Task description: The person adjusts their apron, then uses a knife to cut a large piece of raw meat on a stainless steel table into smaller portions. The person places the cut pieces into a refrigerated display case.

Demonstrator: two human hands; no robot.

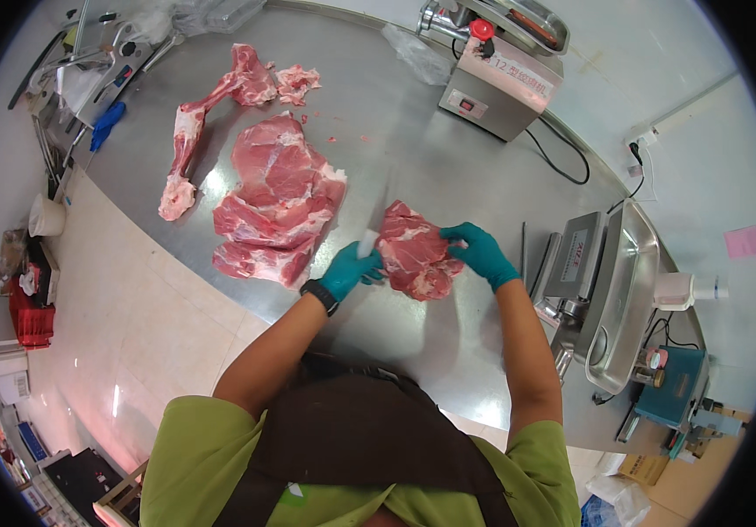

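In a teal glove, my left hand (353,269) grips the white handle of a knife (369,242), whose blurred blade points away from me over the steel table. Just right of the knife lies a piece of raw meat (417,250), red with pale fat. My right hand (481,253), gloved the same way, holds that piece by its right edge. To the left, a larger slab of raw meat (279,204) rests flat on the table. Beyond it is a long bone (188,132) with meat left on its far end, beside a small heap of trimmings (297,83).
A meat grinder (503,85) stands at the back right, its cable looping on the steel table (378,329). Another stainless machine with a tray (628,296) is close to my right arm. A clear plastic bag (417,54) lies at the back. Metal equipment (105,79) occupies the far left.
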